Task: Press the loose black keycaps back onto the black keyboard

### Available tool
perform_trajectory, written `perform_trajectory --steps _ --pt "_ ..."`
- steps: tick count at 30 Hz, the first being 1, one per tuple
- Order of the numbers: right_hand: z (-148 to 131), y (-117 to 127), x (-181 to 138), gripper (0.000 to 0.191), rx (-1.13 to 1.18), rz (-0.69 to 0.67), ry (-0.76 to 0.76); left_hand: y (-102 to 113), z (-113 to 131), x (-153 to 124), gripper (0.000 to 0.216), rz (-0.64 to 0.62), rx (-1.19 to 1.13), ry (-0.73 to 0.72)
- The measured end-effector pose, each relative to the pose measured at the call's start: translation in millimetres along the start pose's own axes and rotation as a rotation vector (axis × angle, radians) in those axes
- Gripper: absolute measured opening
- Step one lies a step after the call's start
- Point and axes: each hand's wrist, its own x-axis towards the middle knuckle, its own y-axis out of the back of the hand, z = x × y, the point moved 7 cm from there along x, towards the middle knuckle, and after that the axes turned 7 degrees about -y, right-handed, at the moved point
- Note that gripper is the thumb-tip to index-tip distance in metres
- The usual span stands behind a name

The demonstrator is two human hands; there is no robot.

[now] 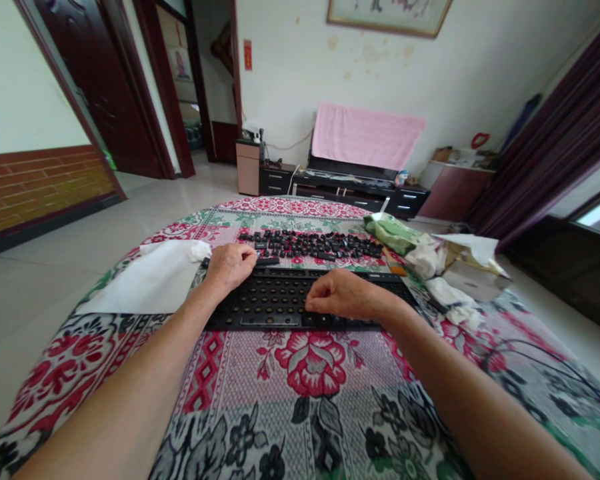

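A black keyboard [275,291] with most of its keycaps off lies across the patterned cloth, its bare key sockets showing. My left hand [231,265] is closed in a loose fist at the keyboard's upper left corner; whatever its fingers hold, if anything, is hidden. Over the lower middle of the keyboard, my right hand [341,293] has thumb and fingers pinched together and pointing down at the sockets. Anything within that pinch is too small to make out. Many loose black keycaps [325,245] are spread behind the keyboard. A long black bar-shaped piece [267,261] lies beside my left fingers.
White paper [145,280] lies at the left of the table. To the right are a brush [395,264], a green bag [394,233], crumpled tissues [463,313] and an open box [473,270]. A black cable [530,343] loops over the tablecloth [310,363] at the right.
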Motion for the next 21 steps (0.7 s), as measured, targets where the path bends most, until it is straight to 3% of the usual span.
perform_trajectory --steps 6,11,21 --pt "-6 24 22 0.022 -0.090 0.296 0.010 2 -11 5 0.026 0.020 -0.090 0.041" --pt "-7 26 55 0.027 -0.202 0.460 0.007 6 -18 3 0.026 0.008 -0.028 0.113" --pt "-21 19 110 0.028 -0.412 0.397 -0.040 14 -28 3 0.026 0.065 0.041 0.214"
